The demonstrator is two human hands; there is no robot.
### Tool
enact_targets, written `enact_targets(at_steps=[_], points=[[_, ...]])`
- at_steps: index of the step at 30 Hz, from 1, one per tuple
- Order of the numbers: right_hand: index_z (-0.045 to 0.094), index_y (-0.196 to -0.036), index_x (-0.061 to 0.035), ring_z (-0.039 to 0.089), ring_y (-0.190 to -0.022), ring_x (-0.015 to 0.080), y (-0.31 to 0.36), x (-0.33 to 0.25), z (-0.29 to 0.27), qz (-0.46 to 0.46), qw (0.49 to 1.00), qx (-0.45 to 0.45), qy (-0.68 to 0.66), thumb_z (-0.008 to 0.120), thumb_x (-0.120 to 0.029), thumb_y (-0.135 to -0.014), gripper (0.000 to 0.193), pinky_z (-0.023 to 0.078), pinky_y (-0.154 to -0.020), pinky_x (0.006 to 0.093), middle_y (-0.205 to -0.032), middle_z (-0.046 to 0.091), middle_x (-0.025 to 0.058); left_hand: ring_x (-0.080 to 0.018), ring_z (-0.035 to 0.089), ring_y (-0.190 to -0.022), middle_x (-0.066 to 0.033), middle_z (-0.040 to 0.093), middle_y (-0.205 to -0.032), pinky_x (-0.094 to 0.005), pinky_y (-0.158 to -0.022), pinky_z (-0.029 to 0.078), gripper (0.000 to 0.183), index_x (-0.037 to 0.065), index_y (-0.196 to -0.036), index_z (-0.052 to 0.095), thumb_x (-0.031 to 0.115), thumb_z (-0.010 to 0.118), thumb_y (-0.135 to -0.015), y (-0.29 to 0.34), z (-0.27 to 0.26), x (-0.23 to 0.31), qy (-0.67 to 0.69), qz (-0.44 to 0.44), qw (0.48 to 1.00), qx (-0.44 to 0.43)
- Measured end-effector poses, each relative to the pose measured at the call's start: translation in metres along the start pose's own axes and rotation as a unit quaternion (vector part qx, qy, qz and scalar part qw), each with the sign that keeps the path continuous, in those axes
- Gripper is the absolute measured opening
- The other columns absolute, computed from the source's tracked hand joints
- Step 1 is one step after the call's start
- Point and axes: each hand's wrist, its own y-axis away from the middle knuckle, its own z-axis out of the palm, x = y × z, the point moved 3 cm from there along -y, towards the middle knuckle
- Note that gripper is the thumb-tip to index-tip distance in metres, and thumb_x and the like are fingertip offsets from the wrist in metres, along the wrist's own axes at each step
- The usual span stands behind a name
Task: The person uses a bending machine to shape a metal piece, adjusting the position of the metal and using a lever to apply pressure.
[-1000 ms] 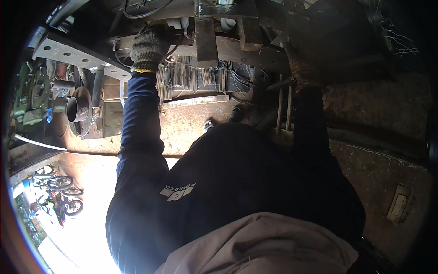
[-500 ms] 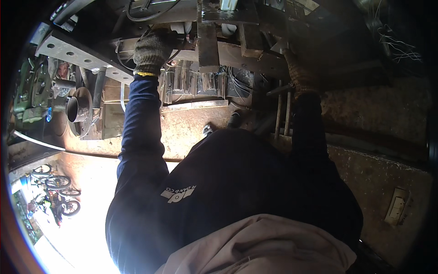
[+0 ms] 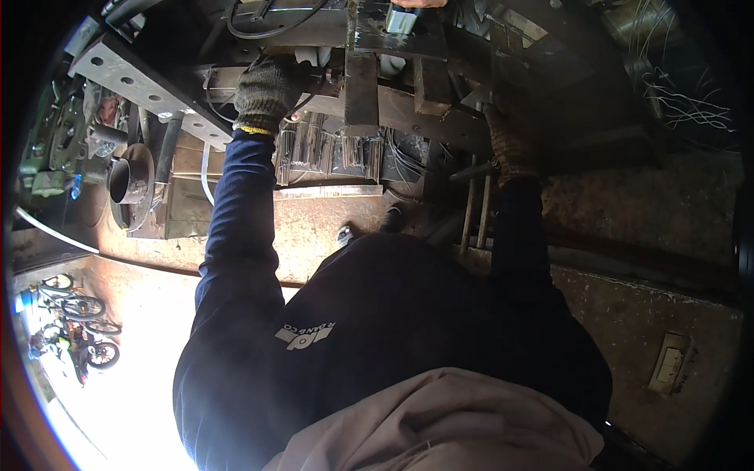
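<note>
My left hand [image 3: 267,93], in a grey knit glove with a yellow cuff, is curled over a long steel beam [image 3: 318,104]. A dark cable loops beside it; what its fingers close on is hidden. In deep shadow farther right, my right hand [image 3: 509,141], in a brownish glove, reaches to the beam's right part, beside a small pale metal piece [image 3: 476,97]. Its fingers are too dark to make out. Between my hands, two short steel bars [image 3: 361,94] lie across the beam. Another person's bare hand [image 3: 420,3] is at the top edge, by a pale block [image 3: 400,21].
A steel bar with holes [image 3: 126,78] slants at the left, above a round flanged pipe [image 3: 129,184]. Below the beam lie bundles of thin rods [image 3: 318,149]. Loose wires [image 3: 683,106] hang at the far right. Bicycles [image 3: 82,306] stand outside, lower left.
The other person's bare hand has come into view at the top, on the pale block. The view has shifted slightly; my hands keep about the same places at the beam.
</note>
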Motion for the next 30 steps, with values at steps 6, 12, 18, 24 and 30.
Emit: enact_targets(at_steps=[6,12,18,24,30], points=[[0.056,-0.145,-0.0106,0.053,-0.136,0.0342,-0.002,0.007,0.012,0.036,0.994,-0.039,-0.097,0.062,-0.04,-0.1,0.054,0.041,-0.114,0.044,-0.146,0.058,0.0154,-0.0352,0.069,-0.104,-0.0156,0.072,-0.11,-0.0463,-0.086,0.056,0.039,0.014,-0.117,0.075,0.042,0.067,-0.09,0.0,0.019,-0.024,-0.001,0.017,0.998,0.062],[0.057,-0.144,-0.012,0.052,-0.136,0.0377,0.001,0.036,0.021,0.068,0.966,0.001,-0.249,0.062,-0.045,-0.099,0.056,0.04,-0.114,0.0457,-0.144,0.058,0.0179,-0.0346,0.07,-0.1,-0.0111,0.073,-0.105,-0.0462,-0.083,0.055,0.03,0.018,-0.107,0.075,0.04,0.065,-0.09,-0.011,0.046,-0.031,-0.017,0.092,0.991,0.093],[0.062,-0.136,-0.0063,0.059,-0.128,0.0315,-0.022,-0.066,-0.023,0.004,0.995,-0.068,-0.068,0.062,-0.037,-0.101,0.046,0.047,-0.109,0.0424,-0.134,0.066,0.0162,-0.0331,0.069,-0.101,-0.0099,0.073,-0.104,-0.0454,-0.084,0.055,0.032,0.018,-0.104,0.076,0.044,0.064,-0.09,-0.003,0.042,-0.038,-0.004,0.06,0.994,0.093],[0.067,-0.131,-0.0089,0.062,-0.125,0.0277,-0.101,-0.097,0.019,-0.042,0.984,-0.041,-0.171,0.073,-0.035,-0.095,0.045,0.049,-0.105,0.0401,-0.131,0.068,0.0136,-0.0361,0.071,-0.101,-0.015,0.076,-0.106,-0.047,-0.087,0.056,0.047,0.012,-0.102,0.079,0.054,0.073,-0.084,-0.01,0.022,-0.017,0.022,0.039,0.997,0.055],[0.066,-0.134,-0.0075,0.061,-0.125,0.0246,-0.129,-0.103,0.044,-0.016,0.985,-0.077,-0.152,0.079,-0.03,-0.091,0.05,0.048,-0.107,0.0367,-0.135,0.066,0.0117,-0.0358,0.071,-0.098,-0.0148,0.074,-0.101,-0.0465,-0.084,0.056,0.04,0.013,-0.1,0.077,0.049,0.073,-0.084,-0.008,0.025,-0.019,0.029,0.026,0.997,0.066]])
